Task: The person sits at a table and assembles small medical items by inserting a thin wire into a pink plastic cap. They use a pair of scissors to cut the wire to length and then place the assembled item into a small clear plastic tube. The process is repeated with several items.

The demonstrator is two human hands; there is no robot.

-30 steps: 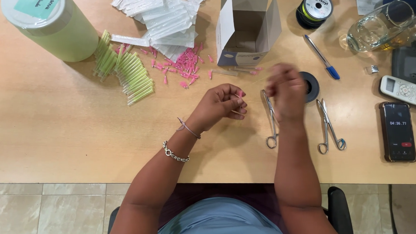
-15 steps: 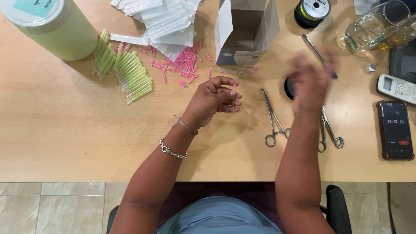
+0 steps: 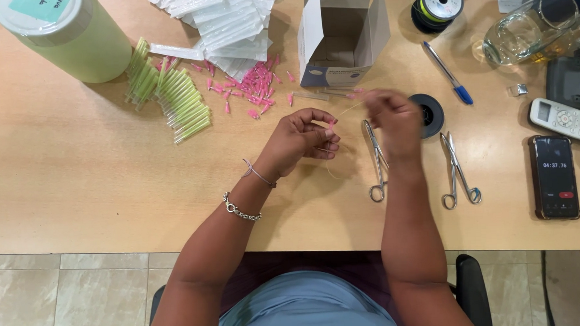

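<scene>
The left hand (image 3: 302,138) is curled narrow, pinching a small pink-tipped piece (image 3: 332,126); the right hand (image 3: 392,119), blurred, pinches a thin thread (image 3: 347,109) running between them. Just beside them on the pale wooden surface (image 3: 76,185) lie metal forceps (image 3: 375,154), with tiled floor (image 3: 67,296) at the near edge.

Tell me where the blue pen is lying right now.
In the head view, the blue pen lies on the table's upper right, between the open white box and the glass jar, just below the line spool.
</scene>
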